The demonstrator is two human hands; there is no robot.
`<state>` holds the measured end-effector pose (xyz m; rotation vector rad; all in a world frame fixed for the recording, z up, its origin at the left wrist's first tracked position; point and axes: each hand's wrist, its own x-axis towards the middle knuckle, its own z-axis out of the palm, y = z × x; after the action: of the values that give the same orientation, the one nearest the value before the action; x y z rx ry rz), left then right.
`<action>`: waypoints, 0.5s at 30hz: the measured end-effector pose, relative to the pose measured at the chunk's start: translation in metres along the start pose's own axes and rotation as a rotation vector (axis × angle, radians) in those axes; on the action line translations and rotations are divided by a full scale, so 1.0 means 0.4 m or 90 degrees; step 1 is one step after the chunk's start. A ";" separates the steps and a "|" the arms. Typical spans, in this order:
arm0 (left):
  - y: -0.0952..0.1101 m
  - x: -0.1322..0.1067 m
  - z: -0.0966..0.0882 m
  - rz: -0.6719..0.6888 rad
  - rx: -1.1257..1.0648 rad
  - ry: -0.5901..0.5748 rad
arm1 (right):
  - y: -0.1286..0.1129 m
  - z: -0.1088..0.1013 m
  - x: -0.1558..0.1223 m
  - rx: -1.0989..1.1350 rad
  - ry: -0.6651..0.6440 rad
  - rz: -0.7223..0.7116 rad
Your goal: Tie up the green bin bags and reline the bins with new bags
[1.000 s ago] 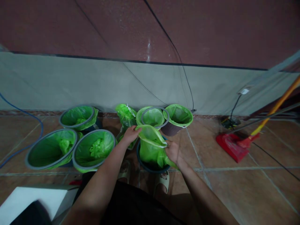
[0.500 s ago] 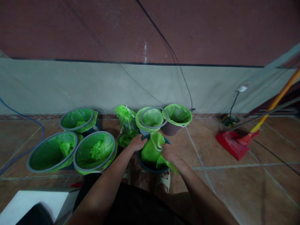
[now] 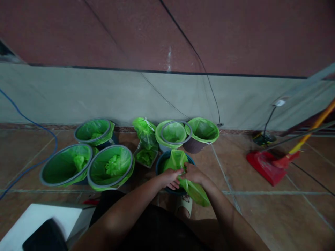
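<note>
A dark blue bin [image 3: 160,164] stands on the floor just in front of my feet, with a green plastic bag [image 3: 177,161] partly inside it. My left hand [image 3: 169,177] pinches the bag at the bin's near rim. My right hand [image 3: 193,173] grips the same bag right beside it, and a loose length of bag [image 3: 196,192] hangs down over the rim below that hand. Both hands are closed and nearly touching.
Several bins lined with green bags stand along the wall: two large ones [image 3: 111,167] at left, one behind [image 3: 93,130], two at centre right [image 3: 203,131]. A tied green bag [image 3: 145,131] stands among them. A red dustpan and broom [image 3: 269,166] lie right. A white box [image 3: 44,223] sits lower left.
The bag, held up and spread a second ago, has been lowered into the bin. My hands have come together at the near rim, the left one moving right.
</note>
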<state>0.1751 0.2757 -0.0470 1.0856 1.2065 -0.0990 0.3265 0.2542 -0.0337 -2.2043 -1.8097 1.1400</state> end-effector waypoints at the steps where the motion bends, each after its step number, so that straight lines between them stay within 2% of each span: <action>1: -0.005 0.002 0.006 0.010 -0.015 0.014 | 0.004 0.004 0.001 0.027 -0.011 -0.007; 5: -0.011 0.012 0.006 0.032 -0.031 0.094 | 0.015 0.010 0.004 0.078 -0.042 -0.041; 7: -0.006 0.017 -0.001 0.046 -0.023 0.118 | 0.011 0.007 0.007 0.024 -0.036 -0.023; 11: 0.009 0.022 -0.016 0.078 0.036 0.144 | -0.010 0.002 0.014 -0.147 0.035 0.054; 15: 0.028 0.013 -0.046 0.114 0.158 0.187 | -0.016 -0.009 0.007 -0.196 0.067 0.095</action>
<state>0.1709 0.2972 -0.0434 1.4593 1.3768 0.0534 0.3235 0.2598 -0.0293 -2.5512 -1.9145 0.7894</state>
